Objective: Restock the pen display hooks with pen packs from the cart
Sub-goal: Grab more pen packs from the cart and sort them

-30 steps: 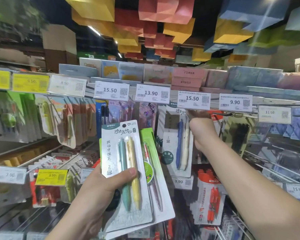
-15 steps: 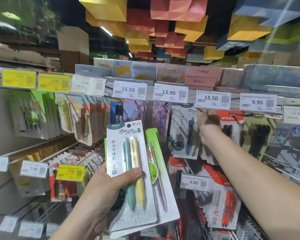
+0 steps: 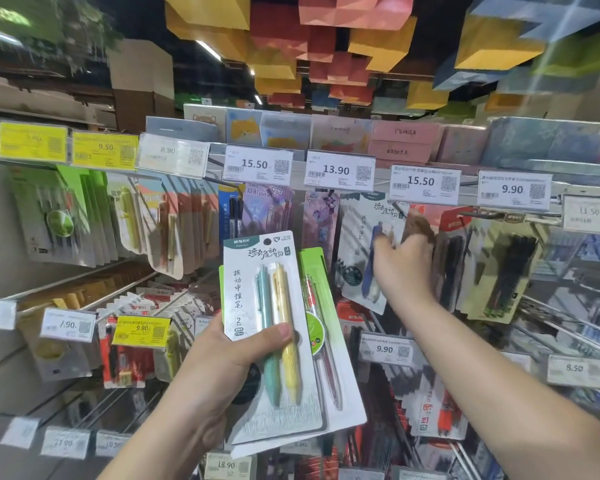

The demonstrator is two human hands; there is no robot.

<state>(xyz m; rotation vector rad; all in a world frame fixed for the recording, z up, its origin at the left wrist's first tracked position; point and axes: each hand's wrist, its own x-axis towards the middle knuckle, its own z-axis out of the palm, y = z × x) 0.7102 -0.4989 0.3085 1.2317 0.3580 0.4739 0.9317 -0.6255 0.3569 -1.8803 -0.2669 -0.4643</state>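
Note:
My left hand (image 3: 215, 368) grips a small stack of pen packs at chest height. The front pack (image 3: 253, 271) is white and holds a teal pen and a yellow pen, with my thumb across them. Behind it sticks out a green pack (image 3: 314, 271) with a red pen. My right hand (image 3: 406, 271) reaches out to the display, blurred by motion. Its loosely spread fingers touch the front of a white pack with a blue pen (image 3: 357, 237). That pack hangs on a hook under the right-hand 15.50 price label (image 3: 425, 183).
Rows of hooks with hanging pen packs fill the display. Purple packs (image 3: 267, 209) hang to the left, dark pen packs (image 3: 499, 265) to the right and red packs (image 3: 440, 410) below. Price labels line the rails. Notebooks (image 3: 406, 140) stand on the top shelf.
My right hand has dropped from the hook just under the 15.50 label to the front of the hanging blue-pen pack. My left hand holds its stack still.

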